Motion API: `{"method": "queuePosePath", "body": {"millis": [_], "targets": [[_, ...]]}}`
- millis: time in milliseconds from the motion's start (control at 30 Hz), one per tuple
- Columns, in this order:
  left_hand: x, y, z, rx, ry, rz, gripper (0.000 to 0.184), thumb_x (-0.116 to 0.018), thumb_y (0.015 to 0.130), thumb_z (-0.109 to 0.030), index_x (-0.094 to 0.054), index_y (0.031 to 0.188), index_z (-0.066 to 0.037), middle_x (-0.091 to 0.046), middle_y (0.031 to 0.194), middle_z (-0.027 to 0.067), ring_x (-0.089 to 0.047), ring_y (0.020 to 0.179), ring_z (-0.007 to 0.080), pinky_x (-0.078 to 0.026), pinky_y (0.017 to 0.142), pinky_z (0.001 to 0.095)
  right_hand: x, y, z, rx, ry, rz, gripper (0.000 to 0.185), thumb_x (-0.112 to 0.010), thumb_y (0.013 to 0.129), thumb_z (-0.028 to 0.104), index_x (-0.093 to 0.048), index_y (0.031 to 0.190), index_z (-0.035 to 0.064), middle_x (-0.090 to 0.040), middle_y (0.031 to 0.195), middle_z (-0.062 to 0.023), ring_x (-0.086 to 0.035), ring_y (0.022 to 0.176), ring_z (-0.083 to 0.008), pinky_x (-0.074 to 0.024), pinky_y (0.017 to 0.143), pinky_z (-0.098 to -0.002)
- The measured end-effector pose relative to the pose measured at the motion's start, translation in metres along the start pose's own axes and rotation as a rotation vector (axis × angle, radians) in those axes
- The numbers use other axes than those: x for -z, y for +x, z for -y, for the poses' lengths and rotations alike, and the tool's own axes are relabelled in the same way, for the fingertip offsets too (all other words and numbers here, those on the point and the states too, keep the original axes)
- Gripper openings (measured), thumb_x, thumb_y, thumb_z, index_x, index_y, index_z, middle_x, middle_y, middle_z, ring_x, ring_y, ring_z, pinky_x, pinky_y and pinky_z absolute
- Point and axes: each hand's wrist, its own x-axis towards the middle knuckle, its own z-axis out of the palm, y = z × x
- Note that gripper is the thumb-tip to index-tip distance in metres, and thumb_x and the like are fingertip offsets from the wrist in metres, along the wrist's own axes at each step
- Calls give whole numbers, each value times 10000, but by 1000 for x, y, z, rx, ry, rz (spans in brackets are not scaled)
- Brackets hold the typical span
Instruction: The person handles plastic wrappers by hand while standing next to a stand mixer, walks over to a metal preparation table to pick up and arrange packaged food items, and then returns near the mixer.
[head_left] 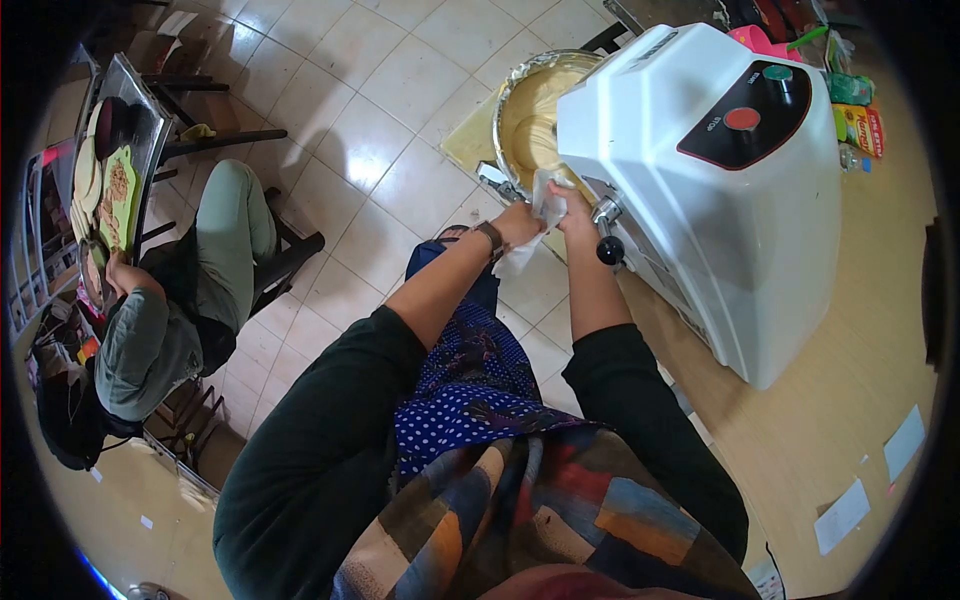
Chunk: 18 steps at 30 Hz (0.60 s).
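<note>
A thin, crumpled white sheet (548, 208), either cloth or plastic, hangs between my two hands beside the mixer. My left hand (517, 225), with a watch at the wrist, has its fingers closed on the sheet. Close by on the right, my right hand (573, 206) grips the sheet's upper part. Just beyond them stands a metal mixing bowl (497, 125) with pale yellow batter (535, 125) in it. The white stand mixer (690, 190) reaches over the bowl, and its black-knobbed lever (610, 250) is near my right hand.
To the left a person (165, 310) sits at a table with a green chopping board (120, 200) bearing chopped food. A dark stool (290, 262) is beside them. Several packets, including a yellow one (858, 130), lie behind the mixer. Tiled floor (370, 120) spreads between the workplaces.
</note>
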Motion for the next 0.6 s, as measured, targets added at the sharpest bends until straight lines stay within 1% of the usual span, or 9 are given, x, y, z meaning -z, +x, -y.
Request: {"method": "queuePosePath", "body": {"millis": [33,133,200,267,333,367,400,467,600], "targets": [[0,-5,-3,2,3,-1,321,-543,773,-207,-578,897,88,-612,786,183,-585,714,237,-451,650,332,-2,4,1,60,-10,-131,307,-673,733,142,-578,1007,40,-594,961,-92,-542,915,-269,-407,831,-432],[-1,-12,0,-22,-27,33,320,-541,775,-214,-583,890,81,-613,778,186,-589,722,251,-452,656,338,0,3,8,49,-6,-251,301,-674,729,133,-572,998,46,-594,957,-96,-541,913,-270,-402,835,-431],[-3,-9,8,-102,65,-46,314,-540,776,-217,-583,885,74,-615,763,185,-594,725,254,-454,651,347,-4,-5,11,99,17,-186,294,-675,735,161,-566,984,50,-605,936,-80,-565,873,-252,-434,816,-391],[-6,8,24,-94,161,-100,313,-541,774,-217,-582,883,73,-615,761,188,-594,730,257,-453,655,350,-17,-31,21,-53,121,137,275,-667,746,173,-567,976,60,-615,916,-66,-594,820,-221,-471,780,-344],[-2,13,23,-90,254,-153,311,-542,772,-217,-581,881,71,-614,759,191,-595,734,260,-451,659,353,-20,-44,9,-51,-8,61,260,-660,752,170,-567,972,67,-618,912,-62,-602,806,-207,-481,767,-332],[0,16,23,-57,152,-154,310,-542,770,-216,-580,879,72,-613,759,194,-595,731,263,-450,658,356,-21,-48,6,-56,-134,-16,245,-654,758,166,-567,967,73,-621,908,-57,-610,791,-194,-490,753,-320],[3,14,19,-23,50,-155,308,-541,769,-215,-578,876,72,-611,759,196,-595,728,266,-449,657,360,-19,-48,6,-56,-136,-20,245,-654,758,166,-567,967,73,-621,908,-57,-610,791,-194,-490,753,-320],[4,3,16,-77,86,-177,313,-542,767,-214,-574,872,80,-602,740,199,-586,676,264,-451,619,355,-16,-46,2,21,-148,-4,226,-644,761,139,-568,962,70,-622,902,-62,-610,791,-188,-489,750,-317],[7,-17,14,-47,-15,-92,327,-550,770,-227,-573,878,81,-601,726,157,-573,641,204,-451,580,325,-24,-36,10,45,-254,-75,198,-652,746,112,-571,915,50,-623,870,-68,-605,765,-192,-486,722,-302]]}}
